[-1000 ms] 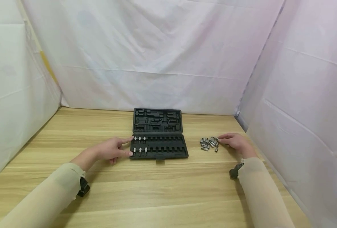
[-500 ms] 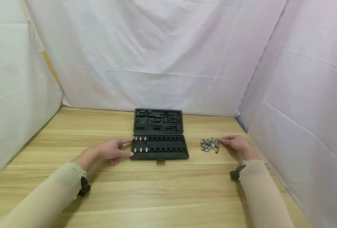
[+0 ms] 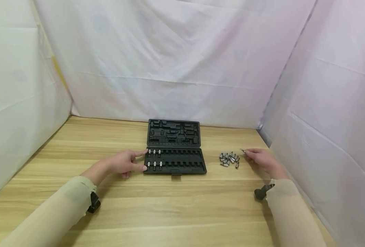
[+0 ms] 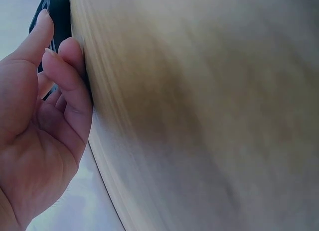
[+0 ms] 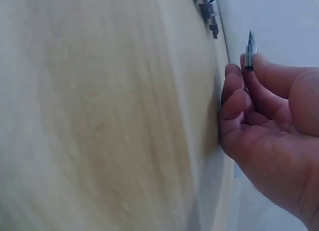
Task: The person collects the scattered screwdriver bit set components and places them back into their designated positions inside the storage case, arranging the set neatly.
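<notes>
In the head view, a black plastic socket case (image 3: pixel 182 158) lies unfolded on the table, its moulded lid at the back. Silver bit sockets (image 3: pixel 154 164) stand in two rows at the left end of its tray. My left hand (image 3: pixel 125 164) touches the case's left edge with thumb and forefinger spread, the other fingers loosely bent. To the right, a loose pile of bit sockets (image 3: pixel 232 158) lies on the wood. Just beside it, my right hand (image 3: pixel 262 160) pinches one bit socket (image 5: pixel 250 54) between thumb and forefinger, its pointed tip outward.
The wooden table (image 3: pixel 176 206) is closed in by white cloth walls (image 3: pixel 170 61) behind and on both sides. Slots (image 3: pixel 185 164) without sockets run along the tray's middle and right. Black wrist cameras (image 3: pixel 93 202) hang at both sleeves.
My right hand has drawn a bit socket rightward, away from the pile, and now pinches it clear of the others. My left hand stays at the case edge; the head view has shifted slightly.
</notes>
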A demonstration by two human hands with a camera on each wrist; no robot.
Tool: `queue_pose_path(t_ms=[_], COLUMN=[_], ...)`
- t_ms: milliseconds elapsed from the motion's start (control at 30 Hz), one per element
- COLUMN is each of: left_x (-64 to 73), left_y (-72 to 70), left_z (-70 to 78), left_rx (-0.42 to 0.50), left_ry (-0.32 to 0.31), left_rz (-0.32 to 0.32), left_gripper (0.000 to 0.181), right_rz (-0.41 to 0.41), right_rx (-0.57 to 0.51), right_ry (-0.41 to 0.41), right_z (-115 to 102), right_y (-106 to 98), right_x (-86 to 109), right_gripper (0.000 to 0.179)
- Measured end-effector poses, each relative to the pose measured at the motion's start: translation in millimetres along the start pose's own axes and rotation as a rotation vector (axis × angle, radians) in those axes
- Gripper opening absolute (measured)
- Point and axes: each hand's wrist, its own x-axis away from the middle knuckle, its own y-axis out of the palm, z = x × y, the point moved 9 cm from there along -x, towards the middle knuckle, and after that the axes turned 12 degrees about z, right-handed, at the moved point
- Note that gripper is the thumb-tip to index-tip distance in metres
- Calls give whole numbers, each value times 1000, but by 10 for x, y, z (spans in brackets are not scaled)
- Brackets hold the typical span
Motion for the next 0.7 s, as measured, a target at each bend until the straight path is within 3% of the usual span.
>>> queue_pose_path(t_ms=[300, 500, 700], left_x=[18, -7, 1], left_y=[12, 18, 11], left_z=[31, 12, 9], left_rx=[24, 23, 17], left_ry=[-7, -12, -30], left_rz=[-3, -4, -5], left_gripper=[94, 96, 96], right_rz=[-25, -28, -38], right_rx=[-111, -247, -329], right_ry=[-53, -1, -20], right_z=[-424, -669, -917], right_y=[107, 263, 431], right_x=[48, 41, 75], right_gripper=[58, 60, 66])
